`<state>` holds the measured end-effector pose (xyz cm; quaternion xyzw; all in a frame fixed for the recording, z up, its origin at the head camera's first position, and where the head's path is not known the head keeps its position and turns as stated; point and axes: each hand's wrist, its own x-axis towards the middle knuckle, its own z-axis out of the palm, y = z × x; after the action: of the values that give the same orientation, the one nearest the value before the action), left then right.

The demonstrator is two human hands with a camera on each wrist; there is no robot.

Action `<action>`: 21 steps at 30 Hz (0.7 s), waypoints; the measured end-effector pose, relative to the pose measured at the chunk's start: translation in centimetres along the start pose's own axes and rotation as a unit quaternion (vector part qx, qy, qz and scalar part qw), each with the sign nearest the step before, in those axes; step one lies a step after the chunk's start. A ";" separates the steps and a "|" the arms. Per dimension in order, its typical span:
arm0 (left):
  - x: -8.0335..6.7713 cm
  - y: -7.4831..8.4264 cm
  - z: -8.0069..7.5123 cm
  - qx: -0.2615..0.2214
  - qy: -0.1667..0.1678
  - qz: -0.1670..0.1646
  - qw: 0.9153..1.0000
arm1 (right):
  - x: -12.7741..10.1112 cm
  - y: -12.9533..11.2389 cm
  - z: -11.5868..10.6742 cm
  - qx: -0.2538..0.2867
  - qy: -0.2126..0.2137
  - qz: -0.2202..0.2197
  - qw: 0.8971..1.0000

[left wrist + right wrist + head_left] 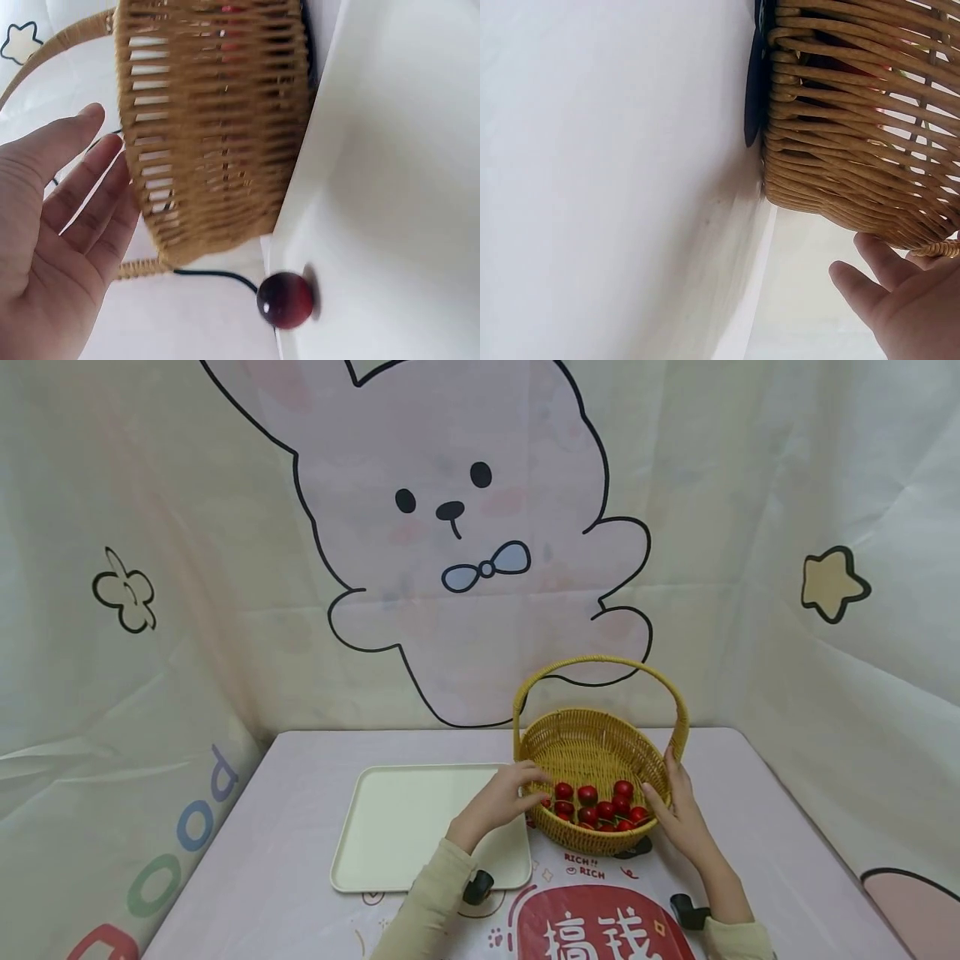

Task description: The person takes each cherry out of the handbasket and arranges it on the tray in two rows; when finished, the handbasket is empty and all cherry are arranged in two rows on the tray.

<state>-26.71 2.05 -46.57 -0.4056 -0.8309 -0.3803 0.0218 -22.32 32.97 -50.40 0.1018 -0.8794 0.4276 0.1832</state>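
Observation:
A yellow wicker basket (592, 843) with a tall arched handle holds several red cherries (605, 811) with stems. At its left rim is my left hand (497, 802), fingers reaching over the rim and thumb apart, with nothing seen in its grasp. In the left wrist view one dark red cherry (285, 300) with a long stem lies at the edge of a white tray (390, 210), below that hand. On the basket's right side my right hand (686, 817) rests by the handle's base, fingers extended and thumb spread. Its fingertips (870, 241) are right at the rim in the right wrist view.
The cream tray (397, 827) lies left of the basket, partly behind the left forearm. A printed tablecloth (285, 843) with red lettering covers the table. Behind stands a cloth backdrop (465, 635) with a cartoon rabbit. Each wrist wears a black camera mount (478, 887).

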 end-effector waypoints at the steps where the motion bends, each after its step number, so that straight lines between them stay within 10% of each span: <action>1: 0.2 0.2 0.3 0.005 -0.002 0.004 1.000 | 0.0 0.1 0.0 0.000 0.000 0.001 1.000; 12: 2.7 1.7 2.9 0.037 -0.029 0.017 0.999 | 0.0 0.1 -0.1 0.000 0.000 -0.004 1.000; 21: 5.2 2.5 4.7 0.004 -0.080 -0.034 0.996 | 0.0 -0.4 -0.1 -0.001 -0.004 0.007 1.000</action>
<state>-27.19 9.50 -46.55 -0.4062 -0.8446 -0.3443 -0.0560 -22.15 32.82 -50.03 0.0975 -0.8812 0.4276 0.1765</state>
